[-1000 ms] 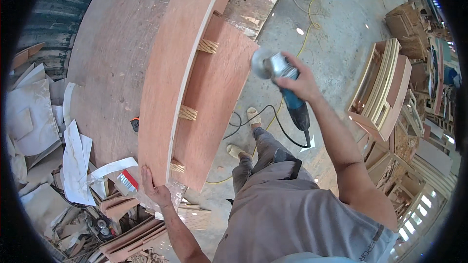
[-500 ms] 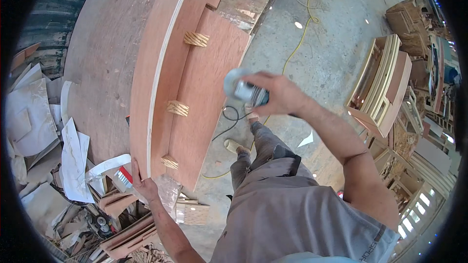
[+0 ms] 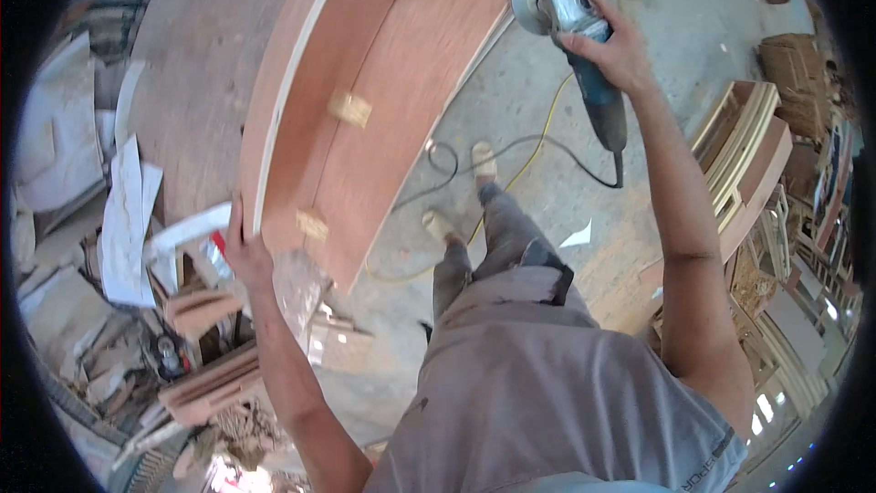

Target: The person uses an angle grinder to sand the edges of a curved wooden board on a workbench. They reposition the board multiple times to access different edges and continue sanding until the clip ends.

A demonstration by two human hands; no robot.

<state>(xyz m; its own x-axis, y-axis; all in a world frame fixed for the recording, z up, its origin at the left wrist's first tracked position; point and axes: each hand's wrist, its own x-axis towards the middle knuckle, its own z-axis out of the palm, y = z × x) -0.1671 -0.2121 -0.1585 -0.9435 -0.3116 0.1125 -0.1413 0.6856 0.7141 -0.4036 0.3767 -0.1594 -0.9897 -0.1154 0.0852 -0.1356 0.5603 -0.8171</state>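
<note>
An angle grinder [image 3: 599, 96] with a pale round disc [image 3: 534, 5] is in my right hand [image 3: 623, 50], fingers wrapped round its body near the head. It is held up past the right edge of the plywood piece, apart from it, its black cord hanging toward the floor. My left hand [image 3: 248, 256] grips the near end of an upright curved plywood panel [image 3: 294, 64], fingers along its outer face. This panel stands on a flat reddish plywood sheet [image 3: 401, 100]. Several small wood blocks [image 3: 349, 109] sit in the corner where the two meet.
A worn wooden table [image 3: 196, 73] bears the plywood. White sheets and offcuts [image 3: 128, 219] are heaped at the left. A yellow cord [image 3: 554, 114] and the black cord [image 3: 511, 141] cross the concrete floor by my feet. Curved wooden frames [image 3: 730, 155] stand at the right.
My right hand has carried the angle grinder up and to the right, away from the plywood. My left hand stays at the panel's near end. The whole view has shifted a little.
</note>
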